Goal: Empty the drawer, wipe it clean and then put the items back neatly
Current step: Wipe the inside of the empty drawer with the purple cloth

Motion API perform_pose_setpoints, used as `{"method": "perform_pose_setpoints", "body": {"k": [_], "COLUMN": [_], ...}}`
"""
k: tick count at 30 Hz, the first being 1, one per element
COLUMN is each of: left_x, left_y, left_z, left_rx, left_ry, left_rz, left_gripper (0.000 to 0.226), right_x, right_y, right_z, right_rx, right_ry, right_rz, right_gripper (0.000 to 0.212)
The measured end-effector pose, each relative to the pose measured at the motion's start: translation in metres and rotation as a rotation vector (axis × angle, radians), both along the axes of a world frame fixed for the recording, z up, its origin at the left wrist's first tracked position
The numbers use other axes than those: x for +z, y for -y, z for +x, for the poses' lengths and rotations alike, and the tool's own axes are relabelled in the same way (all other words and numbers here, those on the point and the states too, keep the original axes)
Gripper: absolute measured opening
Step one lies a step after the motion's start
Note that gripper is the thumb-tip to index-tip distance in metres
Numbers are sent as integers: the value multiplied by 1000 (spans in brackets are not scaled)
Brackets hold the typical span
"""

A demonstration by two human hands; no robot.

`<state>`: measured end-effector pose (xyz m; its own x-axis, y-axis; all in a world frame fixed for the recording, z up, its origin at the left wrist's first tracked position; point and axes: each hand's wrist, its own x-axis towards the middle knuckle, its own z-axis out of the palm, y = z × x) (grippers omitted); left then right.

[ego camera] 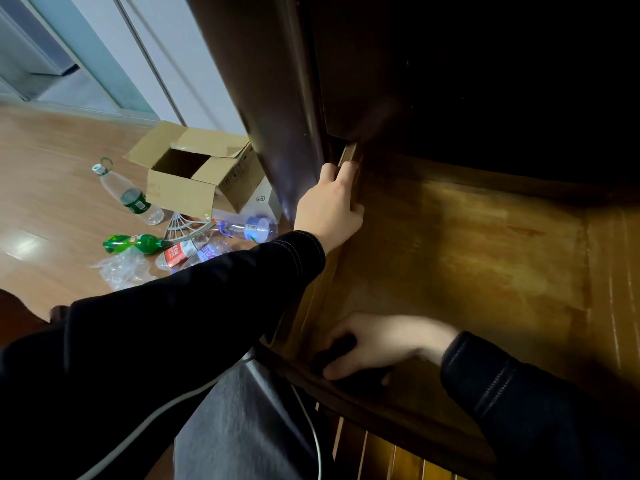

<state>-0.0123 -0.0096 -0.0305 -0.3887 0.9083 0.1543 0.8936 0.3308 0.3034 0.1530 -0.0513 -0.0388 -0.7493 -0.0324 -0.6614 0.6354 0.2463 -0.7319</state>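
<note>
In the drawer (467, 244), the right hand (377, 344) clutches a dark object (337, 351); the left hand (329, 202) grips its side.

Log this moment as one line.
left hand: grips drawer wall | right hand: grips dark object, near corner | drawer bottom: bare wood visible | bottles: on floor

To your left, on the wooden floor (52, 202), you see an open cardboard box (194, 174). Near it lie a clear bottle (130, 195), a green bottle (133, 243) and a crumpled plastic bag (121, 270). A white cable (313, 434) runs near the bottom of your view.
</note>
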Motion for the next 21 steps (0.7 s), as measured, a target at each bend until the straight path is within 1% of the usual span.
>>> {"method": "perform_pose_setpoints", "body": {"k": [1,2,3,5,7,9,12,16,18,21], "left_x": [-1,-1,-2,-3,-4,-4,-3,-2,-2,0], "left_y": [0,0,0,-1,-1,-1,-1,0,0,1], "left_z": [0,0,-1,-1,-1,-1,-1,-1,0,0], "left_rx": [0,1,3,5,4,4,2,5,2,-4], "left_ry": [-2,-3,-3,-2,-6,-8,-6,-5,-5,-4], "left_rz": [2,5,8,9,13,15,13,10,12,6], "left_gripper": [64,63,63,62,62,62,62,62,62,62], "right_x": [3,7,8,10,11,13,21,29,28,19], "right_y": [-4,-6,-7,-1,8,16,8,-21,-16,6], "right_z": [8,15,20,21,14,5,9,36,34,15], "right_rx": [45,82,96,32,-75,-120,-69,123,84,-67], "right_ry": [-32,-74,-126,-253,-374,-449,-462,-366,-396,-516], "right_rz": [5,28,65,122,91,61,47,-100,-82,5], "right_gripper": [22,15,14,18,23,25,24,23,23,24]}}
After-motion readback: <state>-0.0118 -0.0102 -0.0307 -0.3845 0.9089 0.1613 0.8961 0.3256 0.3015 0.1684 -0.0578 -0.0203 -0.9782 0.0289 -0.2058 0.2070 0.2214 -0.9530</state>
